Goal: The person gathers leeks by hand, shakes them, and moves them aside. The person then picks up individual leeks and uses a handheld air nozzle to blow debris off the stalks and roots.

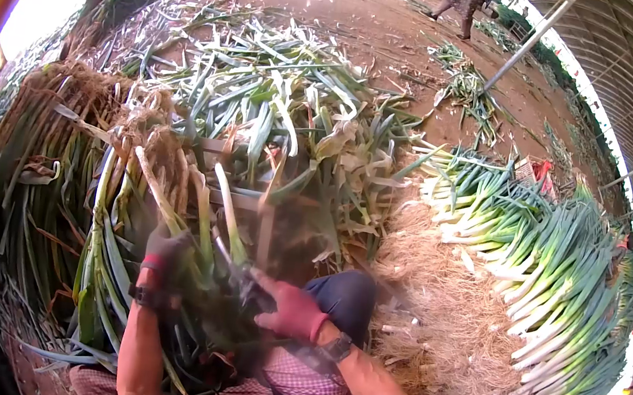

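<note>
My left hand (pixel 167 254), in a dark and red work glove, is closed round a leek (pixel 156 186) whose root end points up and away. A red glove covers my right hand (pixel 290 310); its dark fingertips are closed at the lower part of another pale leek stalk (pixel 229 206). Motion blurs both hands and the leaves (pixel 215 328) between them. Left of my hands lies a thick stack of untrimmed leeks (pixel 38 185) with brown roots and drooping leaves.
Stripped leaves (pixel 267 87) form a heap ahead. Cleaned leeks (pixel 529 281) lie in a curved row at right, beside a bed of loose roots (pixel 452 319). A metal pole (pixel 533 41) slants beyond, and another person (pixel 468 2) is walking at the back.
</note>
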